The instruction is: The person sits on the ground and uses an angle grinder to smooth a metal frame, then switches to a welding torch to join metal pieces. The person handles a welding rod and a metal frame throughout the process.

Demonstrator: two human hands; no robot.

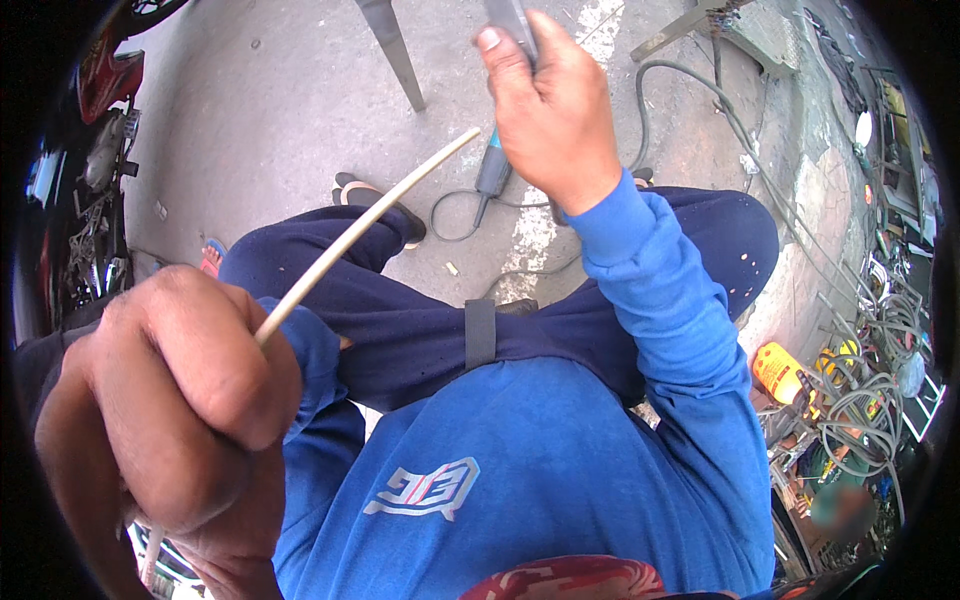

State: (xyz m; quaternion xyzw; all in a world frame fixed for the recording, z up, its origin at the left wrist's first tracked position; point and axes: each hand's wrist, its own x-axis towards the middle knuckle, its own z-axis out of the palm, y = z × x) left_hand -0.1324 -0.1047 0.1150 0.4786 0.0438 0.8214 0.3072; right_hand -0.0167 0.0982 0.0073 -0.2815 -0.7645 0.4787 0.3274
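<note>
Close up at the lower left, my left hand (190, 380) is curled in a fist round a thin pale beige rod (370, 217). The rod sticks out of the fist and slants up to the right, bending slightly, its free end short of my right hand. Farther out, my right hand (560, 110) grips a grey flat bar (512, 25), with the thumb lying along it; the bar's far end is cut off by the top edge. Beneath my right hand lies a teal and black power tool (494, 170) on the floor, its head partly hidden.
A grey cable (690, 75) loops across the concrete floor at right, toward tangled cables (870, 420) and a yellow container (778, 372). One metal leg (395, 55) stands at the top. Motorcycle parts (105, 170) line the left, near another person's foot (212, 257).
</note>
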